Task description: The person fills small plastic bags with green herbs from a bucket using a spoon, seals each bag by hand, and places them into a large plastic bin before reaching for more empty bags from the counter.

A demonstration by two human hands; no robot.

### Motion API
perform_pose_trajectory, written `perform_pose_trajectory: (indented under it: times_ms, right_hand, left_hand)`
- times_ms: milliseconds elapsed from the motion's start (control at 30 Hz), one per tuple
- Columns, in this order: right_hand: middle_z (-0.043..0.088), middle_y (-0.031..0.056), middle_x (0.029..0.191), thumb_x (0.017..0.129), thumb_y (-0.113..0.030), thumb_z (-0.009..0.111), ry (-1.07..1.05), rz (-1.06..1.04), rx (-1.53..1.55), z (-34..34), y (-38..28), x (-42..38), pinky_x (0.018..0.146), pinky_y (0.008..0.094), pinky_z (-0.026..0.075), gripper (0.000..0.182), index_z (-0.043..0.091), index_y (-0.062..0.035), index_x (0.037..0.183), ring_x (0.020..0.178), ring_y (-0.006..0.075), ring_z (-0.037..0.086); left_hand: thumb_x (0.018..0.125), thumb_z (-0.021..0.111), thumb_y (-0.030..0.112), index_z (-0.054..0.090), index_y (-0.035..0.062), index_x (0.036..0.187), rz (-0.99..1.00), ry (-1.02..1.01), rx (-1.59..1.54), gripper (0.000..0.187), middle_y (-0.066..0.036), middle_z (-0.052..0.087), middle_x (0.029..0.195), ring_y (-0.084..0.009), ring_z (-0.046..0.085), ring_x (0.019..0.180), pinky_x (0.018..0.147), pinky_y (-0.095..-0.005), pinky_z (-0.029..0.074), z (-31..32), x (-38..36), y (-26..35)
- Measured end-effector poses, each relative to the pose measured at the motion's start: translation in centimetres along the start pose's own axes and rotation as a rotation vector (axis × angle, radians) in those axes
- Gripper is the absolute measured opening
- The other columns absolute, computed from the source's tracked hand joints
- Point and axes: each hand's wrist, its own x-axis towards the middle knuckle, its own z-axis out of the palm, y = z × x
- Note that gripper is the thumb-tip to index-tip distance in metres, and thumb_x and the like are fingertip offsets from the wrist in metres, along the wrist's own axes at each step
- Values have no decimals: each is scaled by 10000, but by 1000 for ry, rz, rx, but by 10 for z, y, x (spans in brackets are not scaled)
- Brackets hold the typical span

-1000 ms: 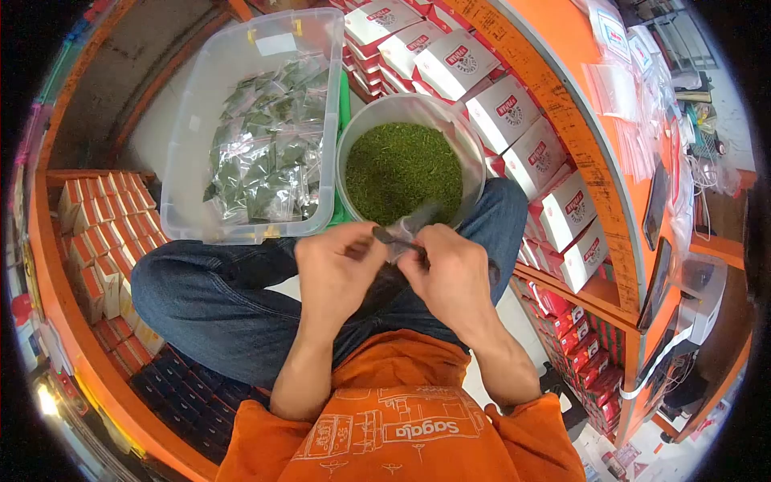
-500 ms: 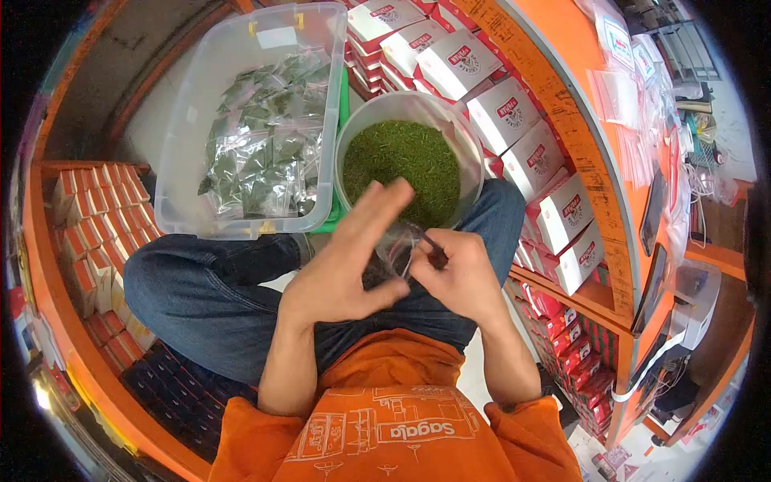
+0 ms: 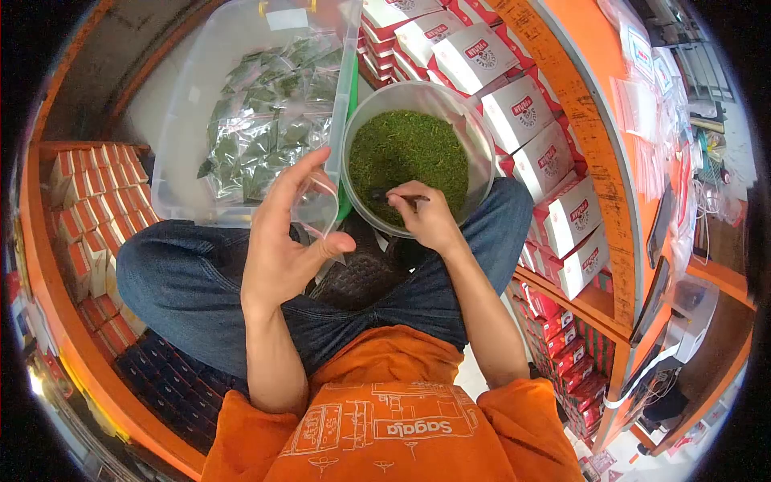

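My left hand (image 3: 277, 249) holds a small clear zip bag (image 3: 316, 206) between spread thumb and fingers, its mouth held apart. In my right hand (image 3: 430, 222) is a dark spoon (image 3: 413, 198), pinched by the handle. Its head reaches into the chopped dried green herbs (image 3: 422, 153) inside a round translucent tub (image 3: 485, 153). That tub stands just in front of my knees. Left of it, a large clear plastic bin (image 3: 181, 145) contains many small bags of green herbs (image 3: 269, 153).
White and red printed boxes (image 3: 522, 112) are stacked along the right, beneath a curved orange counter (image 3: 602, 153). Rows of orange and white boxes (image 3: 104, 193) fill a shelf at left. Plastic packets (image 3: 638, 104) lie on the counter. My crossed legs (image 3: 185, 297) border the tub.
My right hand has moved away from the bag to the herb tub, with the spoon now among the herbs. My left hand has shifted left, keeping the bag.
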Motion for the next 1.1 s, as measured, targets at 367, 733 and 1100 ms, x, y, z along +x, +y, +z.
perform_pose_trajectory:
  times_ms: [367, 733, 1100]
  right_hand:
    - [736, 137, 855, 994, -148, 619, 149, 238, 260, 14, 12, 5, 713, 302, 593, 238, 695, 77, 1003, 803, 187, 741]
    - [712, 224, 952, 1046, -181, 541, 193, 390, 500, -39, 7, 0, 771, 343, 624, 326, 633, 131, 1063, 861, 277, 742]
    - [704, 208, 996, 1036, -147, 550, 475, -56, 617, -120, -70, -49, 800, 381, 602, 269, 635, 103, 1084, 858, 273, 730]
  left_hand:
    - [807, 705, 562, 440, -27, 1449, -280, 77, -601, 910, 14, 427, 937, -99, 410, 824, 796, -243, 350, 15, 1, 6]
    - [847, 745, 301, 518, 57, 1347, -70, 40, 53, 601, -93, 511, 1054, -254, 493, 1024, 957, -357, 361, 31, 12, 0]
    - [685, 885, 201, 424, 132, 1514, 145, -119, 331, 951, -81, 610, 1213, -317, 487, 1131, 1012, -431, 357, 65, 65, -6]
